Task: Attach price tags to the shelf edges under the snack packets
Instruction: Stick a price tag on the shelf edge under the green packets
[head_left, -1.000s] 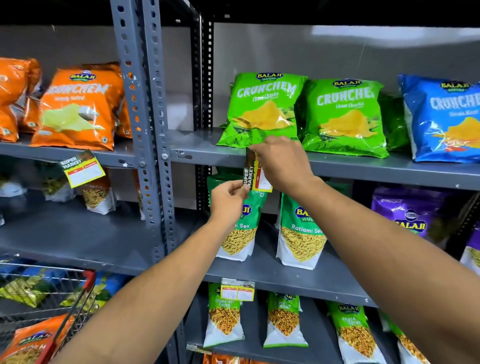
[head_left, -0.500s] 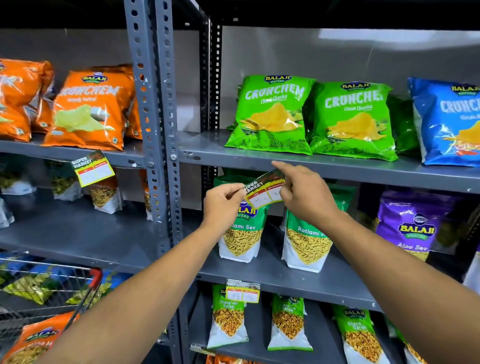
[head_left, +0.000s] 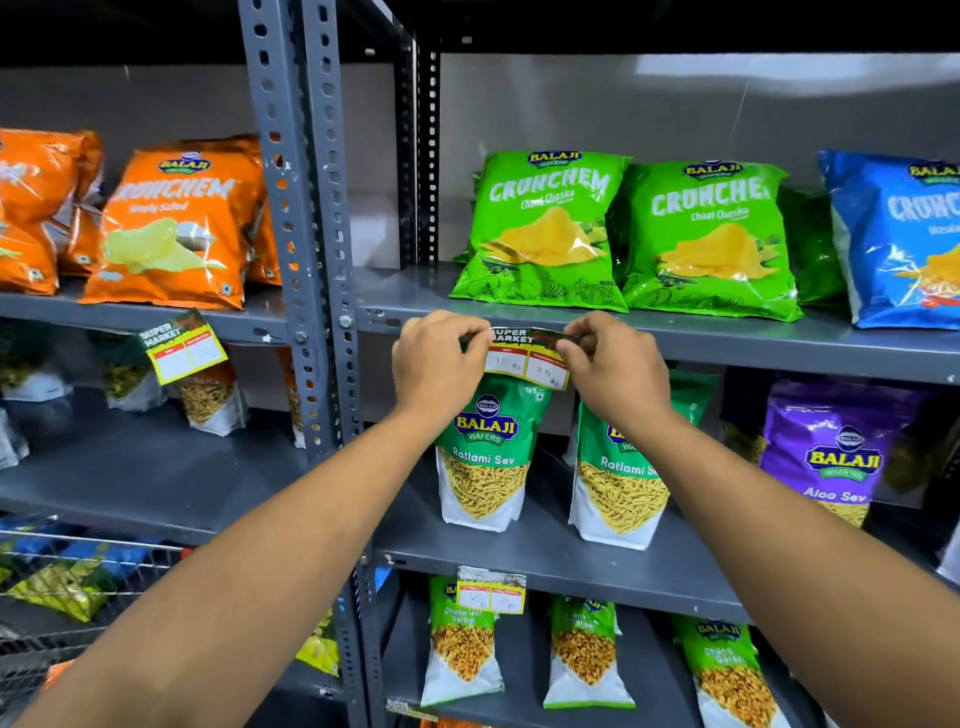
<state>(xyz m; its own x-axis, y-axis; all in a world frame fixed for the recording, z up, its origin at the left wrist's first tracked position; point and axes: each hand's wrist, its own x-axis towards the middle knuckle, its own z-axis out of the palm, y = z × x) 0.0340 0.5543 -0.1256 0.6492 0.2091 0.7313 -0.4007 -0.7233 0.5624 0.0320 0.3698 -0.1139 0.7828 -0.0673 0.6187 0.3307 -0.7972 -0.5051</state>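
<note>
Against the shelf edge (head_left: 675, 340), left hand (head_left: 436, 364) and right hand (head_left: 615, 371) each pinch the price tag (head_left: 524, 358) by its top corners.

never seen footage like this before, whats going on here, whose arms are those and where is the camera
There is no machine here: a person wears the camera on their head, so you look forward and down along their two bare arms. The left hand and right hand each pinch a top corner of one price tag against the front edge of a grey metal shelf. On that shelf stand green Crunchem packets, with a blue packet to the right. Below the tag stand Ratlami Sev pouches. Two other tags already hang: one under the orange packets, one on a lower shelf.
</note>
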